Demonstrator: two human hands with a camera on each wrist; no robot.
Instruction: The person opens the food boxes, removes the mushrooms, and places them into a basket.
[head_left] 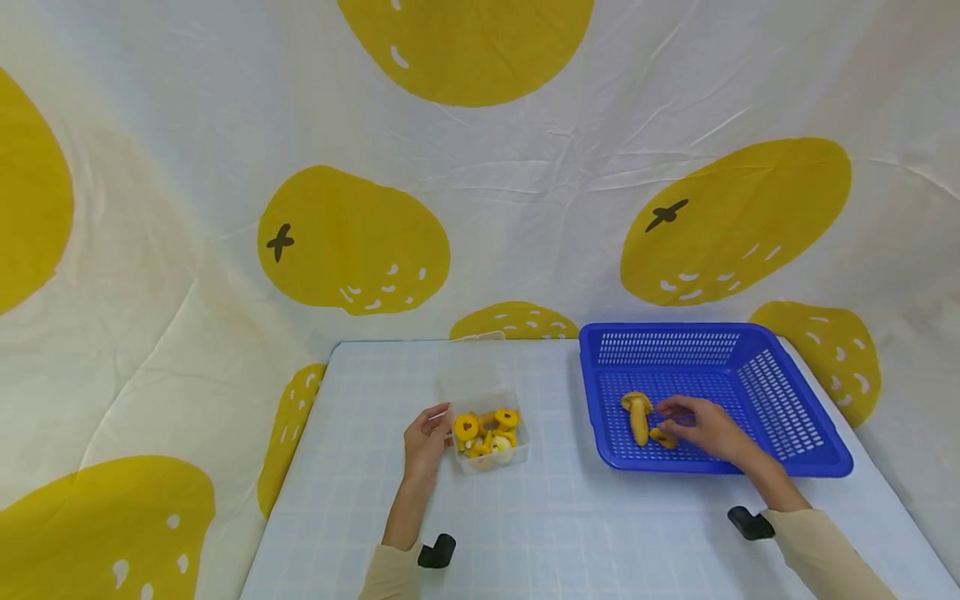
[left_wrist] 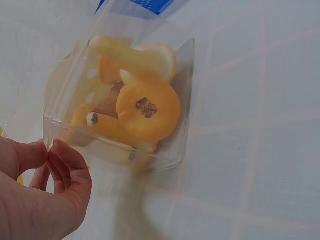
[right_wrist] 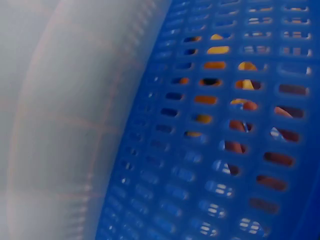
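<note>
- Nearby, the left hand (head_left: 425, 450) has the edge of the clear box (head_left: 478, 467) between thumb and bent fingers, on the white table (head_left: 570, 517). Thin-walled and likely light; the plastic looks smooth, probably slick, and may flex or crack under a hard squeeze. Best hold: a corner or the rim, as here.
- Inside the box, yellow pieces (head_left: 467, 427) lie jumbled and overlapping, round caps and stubby stems, with one whitish ball (head_left: 500, 445) among them. Crowded; a tilt could spill some.
- Right of that, well apart, the small yellow piece (head_left: 663, 438) sits on the basket floor under the right hand (head_left: 707, 427). Fingers are bent at it; the wrist view shows only slivers through the slots, so whether they grip it, I cannot tell.
- That piece is probably light and fairly firm; a thumb-and-finger pinch across its sides should suit.
- Just left of it, a mushroom-shaped piece (head_left: 639, 417) lies cap away, a neighbour easily nudged. Its stem offers the better hold.
- Blue basket (head_left: 660, 467) around both: slotted, stiff-looking; its raised rim must be cleared by the wrist.
- Behind the box, a translucent lid-like panel (head_left: 471, 375).
- Farthest, a fruit-print cloth (head_left: 525, 208) hangs beyond the table.
</note>
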